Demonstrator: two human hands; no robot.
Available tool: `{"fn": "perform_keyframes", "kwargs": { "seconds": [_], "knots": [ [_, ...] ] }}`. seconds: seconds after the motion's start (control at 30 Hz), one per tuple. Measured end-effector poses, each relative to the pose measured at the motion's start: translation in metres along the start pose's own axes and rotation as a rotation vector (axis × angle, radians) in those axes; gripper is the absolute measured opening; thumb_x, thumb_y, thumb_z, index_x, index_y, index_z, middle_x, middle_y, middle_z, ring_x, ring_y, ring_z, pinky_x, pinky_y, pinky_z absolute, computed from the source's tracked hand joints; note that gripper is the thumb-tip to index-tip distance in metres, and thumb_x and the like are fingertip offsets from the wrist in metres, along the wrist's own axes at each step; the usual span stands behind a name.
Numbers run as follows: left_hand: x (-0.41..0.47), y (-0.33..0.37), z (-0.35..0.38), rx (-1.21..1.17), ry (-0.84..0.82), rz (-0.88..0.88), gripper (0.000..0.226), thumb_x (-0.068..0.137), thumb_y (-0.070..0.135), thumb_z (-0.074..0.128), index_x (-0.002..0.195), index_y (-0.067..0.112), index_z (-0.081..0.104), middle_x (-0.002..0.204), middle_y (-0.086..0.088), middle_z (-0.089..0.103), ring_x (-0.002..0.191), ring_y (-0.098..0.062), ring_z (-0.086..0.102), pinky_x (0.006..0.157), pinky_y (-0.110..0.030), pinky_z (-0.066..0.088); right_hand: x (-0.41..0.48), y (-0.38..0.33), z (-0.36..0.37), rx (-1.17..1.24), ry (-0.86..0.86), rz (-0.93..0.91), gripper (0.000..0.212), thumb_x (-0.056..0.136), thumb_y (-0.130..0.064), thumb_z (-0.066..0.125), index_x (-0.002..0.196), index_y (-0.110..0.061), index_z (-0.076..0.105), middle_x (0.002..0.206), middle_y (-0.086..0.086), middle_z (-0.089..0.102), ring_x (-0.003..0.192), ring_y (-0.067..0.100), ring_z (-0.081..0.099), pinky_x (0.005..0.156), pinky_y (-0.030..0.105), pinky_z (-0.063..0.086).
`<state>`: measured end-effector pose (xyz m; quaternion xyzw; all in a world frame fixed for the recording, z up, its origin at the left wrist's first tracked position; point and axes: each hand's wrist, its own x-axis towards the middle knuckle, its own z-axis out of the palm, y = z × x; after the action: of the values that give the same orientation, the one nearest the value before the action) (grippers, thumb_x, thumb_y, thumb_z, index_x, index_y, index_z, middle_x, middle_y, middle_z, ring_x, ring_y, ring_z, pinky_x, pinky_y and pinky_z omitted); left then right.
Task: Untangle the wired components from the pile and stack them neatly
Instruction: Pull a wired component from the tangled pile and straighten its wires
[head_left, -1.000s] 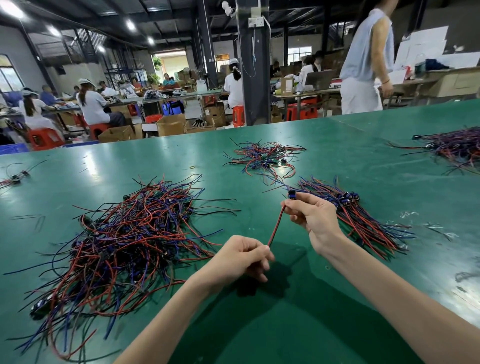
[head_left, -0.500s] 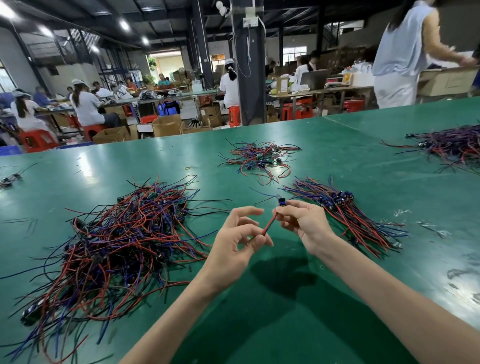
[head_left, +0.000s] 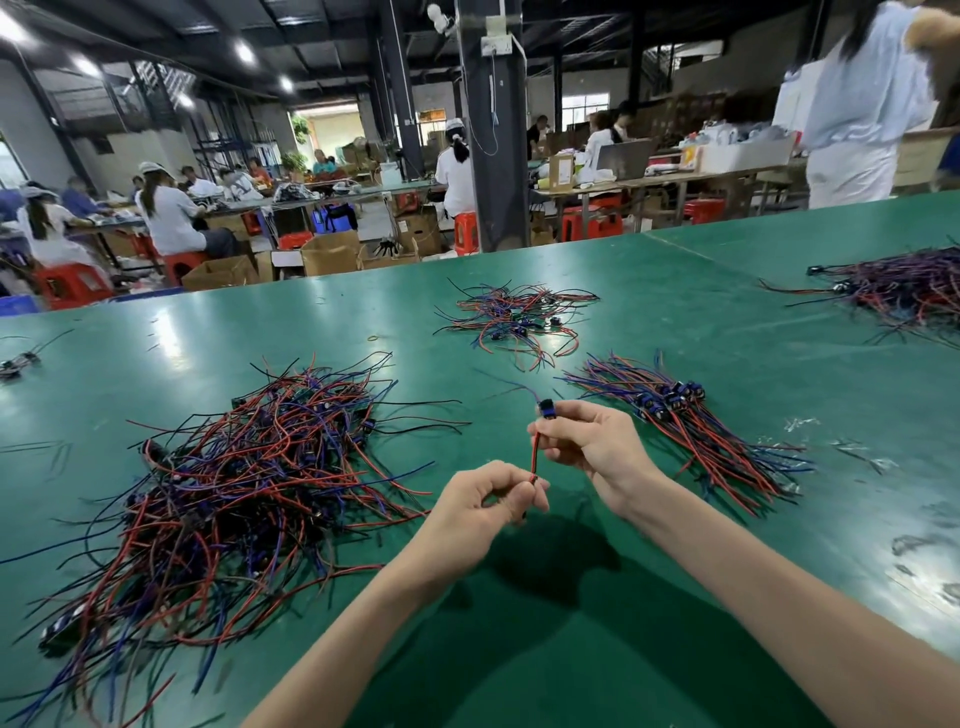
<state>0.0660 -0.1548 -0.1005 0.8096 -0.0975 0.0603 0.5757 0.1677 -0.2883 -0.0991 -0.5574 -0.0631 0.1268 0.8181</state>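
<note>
— So, what are your hands on?
— My right hand (head_left: 592, 441) pinches the small blue-and-black plug of one red-wired component (head_left: 545, 409) just below centre frame, lifted off the table. My left hand (head_left: 488, 504), fingers curled, pinches the lower end of its red wire.
— Any containers?
— Only brown cardboard boxes (head_left: 327, 254) on the floor past the table's far edge, upper left. I cannot tell what they hold.
— Room to move?
— Bare green table mat (head_left: 519, 665) lies between my forearms, lower centre.
— What's around?
— The big tangled pile of red, blue and black wires (head_left: 234, 483) fills the left, near my left wrist. The neat fanned stack of the same components (head_left: 691, 431) lies just right of my right hand. A smaller loose bunch of wires (head_left: 514, 322) sits above centre, and a dark wire heap (head_left: 904, 286) lies at the right edge. A person in pale clothes (head_left: 857, 104) stands upper right, beyond the table.
</note>
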Motion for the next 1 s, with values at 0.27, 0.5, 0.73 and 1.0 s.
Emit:
{"fn": "perform_keyframes", "kwargs": {
  "seconds": [0.27, 0.5, 0.73, 1.0],
  "knots": [
    [0.005, -0.004, 0.004, -0.170, 0.147, -0.288, 0.031, 0.087, 0.011, 0.058, 0.058, 0.016, 0.068, 0.077, -0.007, 0.060, 0.064, -0.008, 0.054, 0.051, -0.023, 0.049, 0.007, -0.021, -0.014, 0.168, 0.110, -0.023, 0.018, 0.080, 0.009, 0.064, 0.088, -0.007, 0.061, 0.065, 0.007, 0.072, 0.051, 0.010, 0.065, 0.045, 0.016, 0.048],
    [0.006, -0.006, 0.002, -0.070, 0.175, -0.496, 0.032, 0.089, 0.008, 0.044, 0.057, 0.008, 0.050, 0.041, -0.006, 0.055, 0.028, -0.014, 0.040, 0.032, -0.015, 0.033, -0.005, -0.026, -0.002, 0.135, -0.136, -0.023, 0.019, 0.070, 0.002, 0.068, 0.086, -0.008, 0.068, 0.073, 0.008, 0.072, 0.059, 0.012, 0.067, 0.046, 0.014, 0.047],
    [0.002, -0.003, 0.005, -0.279, -0.083, -0.441, 0.043, 0.099, 0.016, 0.035, 0.059, 0.013, 0.050, 0.043, -0.008, 0.054, 0.029, -0.015, 0.040, 0.033, -0.016, 0.034, -0.002, -0.033, -0.006, 0.057, -0.007, -0.155, 0.018, 0.082, 0.009, 0.060, 0.085, -0.009, 0.064, 0.067, 0.002, 0.072, 0.059, 0.008, 0.066, 0.053, 0.016, 0.050],
    [0.002, 0.003, 0.002, -0.666, -0.200, -0.434, 0.057, 0.095, 0.018, 0.027, 0.051, 0.015, 0.062, 0.040, -0.006, 0.049, 0.033, -0.012, 0.037, 0.035, -0.012, 0.031, 0.000, -0.030, -0.007, 0.057, 0.034, -0.156, 0.017, 0.083, 0.011, 0.059, 0.083, -0.005, 0.063, 0.063, 0.002, 0.070, 0.054, 0.009, 0.063, 0.057, 0.023, 0.057]
  ]
}}
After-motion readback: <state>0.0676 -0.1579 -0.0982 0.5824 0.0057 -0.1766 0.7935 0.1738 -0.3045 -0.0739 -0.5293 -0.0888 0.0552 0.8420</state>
